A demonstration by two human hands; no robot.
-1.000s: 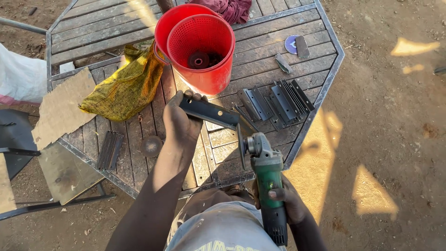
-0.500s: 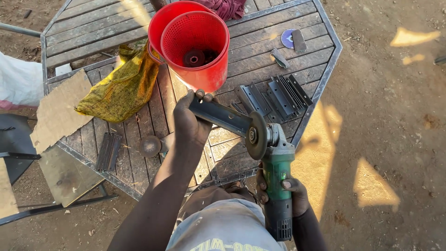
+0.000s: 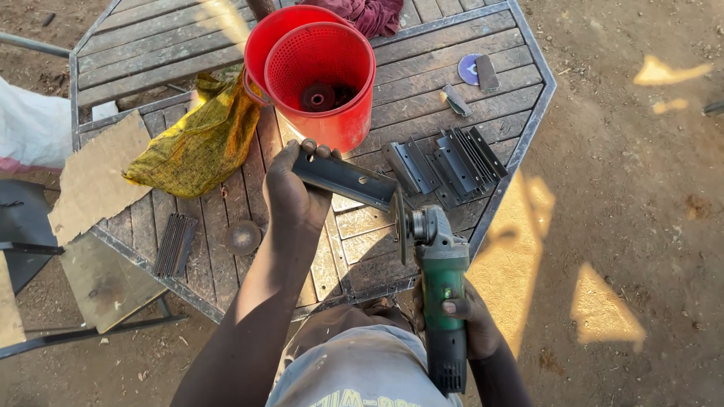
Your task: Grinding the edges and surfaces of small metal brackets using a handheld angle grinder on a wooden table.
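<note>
My left hand (image 3: 292,192) grips one end of a dark flat metal bracket (image 3: 347,179) with holes, held level over the wooden table (image 3: 460,45). My right hand (image 3: 469,325) holds a green angle grinder (image 3: 439,290) by its body. The grinder's disc (image 3: 400,226) stands on edge against the bracket's right end. My arms reach out over my lap.
A red perforated basket (image 3: 320,79) sits inside a red bucket behind the bracket. A yellow cloth (image 3: 197,143), cardboard (image 3: 94,177), a loose disc (image 3: 243,237), a stack of metal strips (image 3: 175,243) and several dark brackets (image 3: 445,160) lie on the table. Bare dirt ground lies to the right.
The grinder has come up from the table's near edge, and its disc has met the right end of the bracket. My left hand kept hold of the bracket.
</note>
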